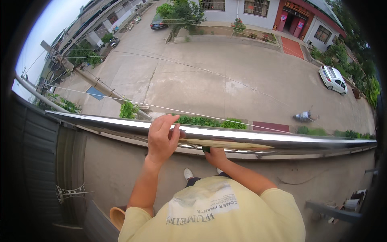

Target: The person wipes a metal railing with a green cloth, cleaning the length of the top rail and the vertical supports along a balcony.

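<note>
A long, shiny metal handrail [282, 137] crosses in front of me. My left hand [162, 137] is up at its top, fingers bent and apart from the thumb, with nothing visible between them. Lower and to the right, my right hand [216, 155] is just under the rail's near side. Its fingers are partly hidden by the rail and closed about a small dark green thing [206, 149], whose kind I cannot make out. A pale tan streak [225, 143], perhaps a reflection, runs along the rail's near face between and beyond my hands.
Thin wires [193, 111] stretch just past the rail, near a leaning pole [96, 85]. Far below lies a concrete yard [242, 84] with a white car [333, 80] and a scooter [303, 116]. Behind the rail are a dark panel wall [34, 161] and an orange-brown round container [117, 218].
</note>
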Available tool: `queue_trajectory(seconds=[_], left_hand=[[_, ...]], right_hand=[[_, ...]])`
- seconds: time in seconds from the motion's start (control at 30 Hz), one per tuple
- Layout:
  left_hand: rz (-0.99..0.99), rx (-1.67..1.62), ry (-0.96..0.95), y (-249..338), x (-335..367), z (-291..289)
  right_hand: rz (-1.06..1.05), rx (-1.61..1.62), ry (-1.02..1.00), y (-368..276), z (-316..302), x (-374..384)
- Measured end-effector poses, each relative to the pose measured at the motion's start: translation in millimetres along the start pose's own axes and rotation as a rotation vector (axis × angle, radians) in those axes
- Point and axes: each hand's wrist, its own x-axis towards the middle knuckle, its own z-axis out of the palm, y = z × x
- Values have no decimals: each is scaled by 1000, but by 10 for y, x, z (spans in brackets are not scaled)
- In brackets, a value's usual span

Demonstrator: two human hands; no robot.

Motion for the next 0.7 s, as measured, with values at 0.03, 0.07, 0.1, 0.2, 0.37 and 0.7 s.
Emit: queue_trajectory(seconds=[0.03, 0.07, 0.1, 0.2, 0.37, 0.7], left_hand=[[18, 21, -19, -147, 34, 51], [-43, 31, -152, -261, 68, 50], [-100, 52, -283, -329, 73, 32], [-102, -53, -567, -203, 142, 41], [-14, 10, -530, -194, 102, 60], [-57, 43, -574, -203, 86, 19]], right_hand=[[-12, -39, 62, -37, -6, -23], [108, -36, 26, -72, 3, -23], [221, -27, -11, -105, 21, -7], [376, -187, -21, -145, -1, -21], [271, -214, 8, -46, -215, -156], [207, -346, 124, 345, -1361, -688]])
